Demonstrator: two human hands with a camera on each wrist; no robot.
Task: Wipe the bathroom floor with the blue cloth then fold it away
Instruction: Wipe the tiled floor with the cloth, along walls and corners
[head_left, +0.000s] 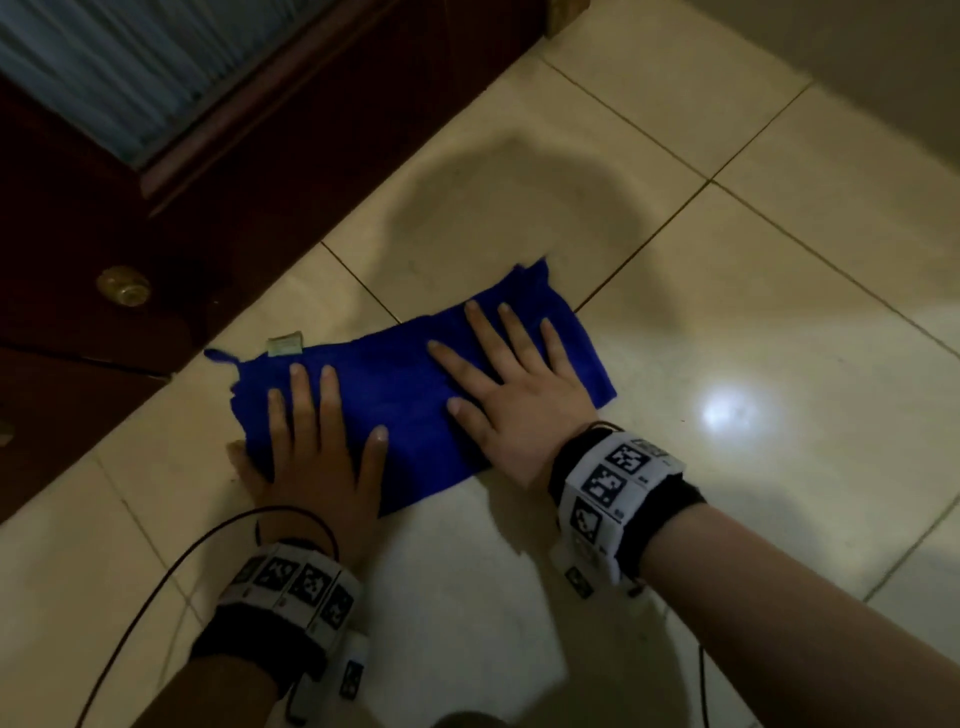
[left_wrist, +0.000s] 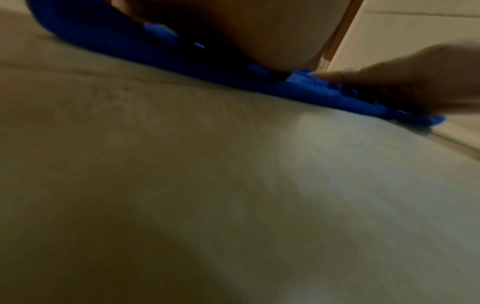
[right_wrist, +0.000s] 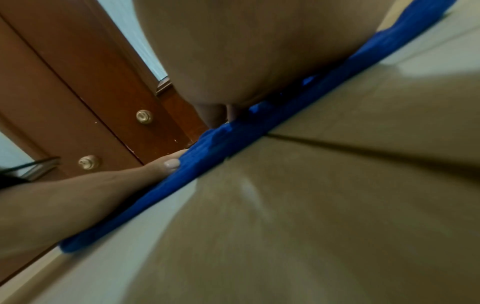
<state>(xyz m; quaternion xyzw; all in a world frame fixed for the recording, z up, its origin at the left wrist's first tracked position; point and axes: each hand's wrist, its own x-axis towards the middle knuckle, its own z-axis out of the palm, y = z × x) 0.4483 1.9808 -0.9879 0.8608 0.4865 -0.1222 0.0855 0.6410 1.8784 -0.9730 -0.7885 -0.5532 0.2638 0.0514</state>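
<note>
Right now the blue cloth (head_left: 415, 400) lies flat on the tiled floor (head_left: 753, 322), just beside the foot of the dark wooden door (head_left: 171, 218), with both palms bearing down on it: the left hand (head_left: 317, 457) on the end nearer the door, the right hand (head_left: 514, 395) on the other end, fingers of both straight and spread, gripping nothing. The likeliest trouble, I judge, is slipping: the tiles look glossy, and weight leaning forward on a loose cloth could let it skate out, or bunch under one palm if the hands push unevenly. A push toward the door could also catch the small loop (head_left: 221, 356) and pale tag (head_left: 284, 345) at the cloth's corner against the wood. How many layers the cloth is folded into cannot be told. Whether the floor is wet or dirty is hard to judge in this dim light. Both wrist views are blurred, showing little beyond the cloth's near edge and the heels of the hands.
</note>
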